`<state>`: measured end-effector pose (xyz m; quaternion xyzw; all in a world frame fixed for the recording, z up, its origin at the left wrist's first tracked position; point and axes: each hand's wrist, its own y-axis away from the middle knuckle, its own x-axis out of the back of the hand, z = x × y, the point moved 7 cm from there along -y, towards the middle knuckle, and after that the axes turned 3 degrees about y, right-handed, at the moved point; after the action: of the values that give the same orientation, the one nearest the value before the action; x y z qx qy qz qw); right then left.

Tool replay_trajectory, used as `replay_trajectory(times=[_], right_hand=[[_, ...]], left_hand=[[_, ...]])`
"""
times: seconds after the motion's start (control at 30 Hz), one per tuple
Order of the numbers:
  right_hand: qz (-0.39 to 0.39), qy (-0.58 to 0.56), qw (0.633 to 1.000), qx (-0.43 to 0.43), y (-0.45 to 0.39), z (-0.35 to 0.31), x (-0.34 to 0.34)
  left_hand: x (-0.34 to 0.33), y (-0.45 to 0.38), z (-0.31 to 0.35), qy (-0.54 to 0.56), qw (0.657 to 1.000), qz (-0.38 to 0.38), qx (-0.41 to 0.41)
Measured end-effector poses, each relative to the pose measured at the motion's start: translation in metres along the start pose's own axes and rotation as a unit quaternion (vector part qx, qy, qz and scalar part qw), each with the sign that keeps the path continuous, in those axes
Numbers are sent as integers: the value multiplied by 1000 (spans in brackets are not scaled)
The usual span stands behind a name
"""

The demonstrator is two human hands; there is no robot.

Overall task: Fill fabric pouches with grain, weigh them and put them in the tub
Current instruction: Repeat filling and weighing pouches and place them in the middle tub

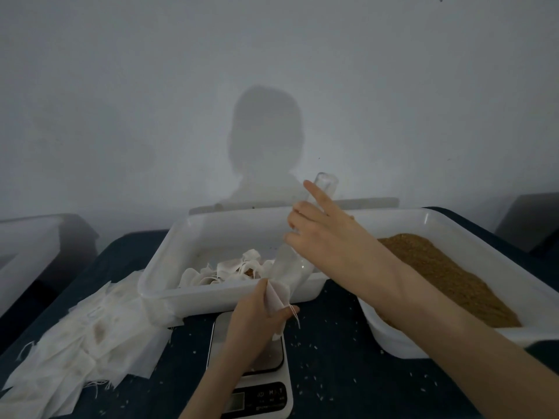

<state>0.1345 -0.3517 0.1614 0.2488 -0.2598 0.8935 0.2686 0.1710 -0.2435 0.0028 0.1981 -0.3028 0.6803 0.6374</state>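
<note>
While the right hand (320, 234) grips a clear tube (298, 237) tilted toward 1 o'clock, the left hand (257, 316) pinches a white pouch (276, 300) round its lower end, right above the scale (257, 385). Tub (169, 267) of pouches sits at 12, grain (438, 267) at 3.

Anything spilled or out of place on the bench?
Yes: pale loose grains lie scattered over the dark blue table cover around the white digital scale, outside the white plastic tub of brown grain. Nothing else stands out.

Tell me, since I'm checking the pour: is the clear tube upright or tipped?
Tipped: the clear tube slants, lower end in the pouch.
</note>
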Motion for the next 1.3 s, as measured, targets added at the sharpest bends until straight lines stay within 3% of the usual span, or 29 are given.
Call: replay_trajectory(times=[0.37,0.5,0.67,0.8,0.9,1.0,1.17,1.3], right_hand=[[-111,-217,969,-41,40,26,-80],[-118,-337,928,-101,77,43,-110],[-143,-396,885,-198,140,81,-148],[-228,-335,886,-226,193,107,-179],[-313,-189,909,-200,219,119,-197],[-329,-103,917,-200,234,124,-210],[-337,-61,922,-182,245,131,-214],[-353,-124,912,-171,234,126,-219]], left_hand=[[8,-1,1,13,1000,-16,-19],[4,-2,12,39,998,-24,-50],[-13,-3,25,32,995,-64,-67],[-24,-2,33,24,993,-75,-83],[-31,-3,35,26,993,-80,-85],[-37,-3,35,22,993,-83,-79],[-38,-5,33,13,993,-80,-83],[-37,-5,32,27,993,-77,-86]])
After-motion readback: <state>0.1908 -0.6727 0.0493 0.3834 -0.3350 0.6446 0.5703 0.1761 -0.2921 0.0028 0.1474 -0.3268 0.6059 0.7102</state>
